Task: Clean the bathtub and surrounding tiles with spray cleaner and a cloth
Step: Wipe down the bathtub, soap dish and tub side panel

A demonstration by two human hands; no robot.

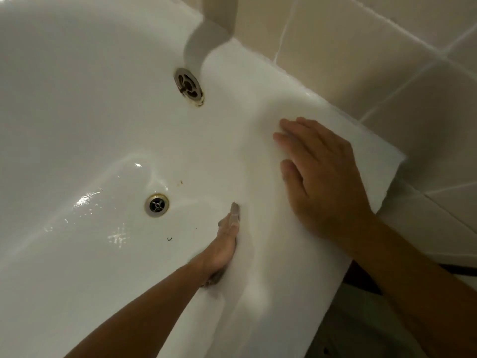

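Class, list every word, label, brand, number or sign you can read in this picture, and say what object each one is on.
None: no readable text shows anywhere.
The bathtub, the overflow fitting, the drain and the wall tiles carry no visible lettering.
The hands, left and right, carry no writing either.

Two bare forearms — no sleeves — end in a left hand (225, 244) and right hand (320, 177).

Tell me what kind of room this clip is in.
Almost certainly a home bathroom. A white bathtub fills the view, with a floor drain and an overflow fitting on its wall, and beige grouted wall tiles run along its rim.
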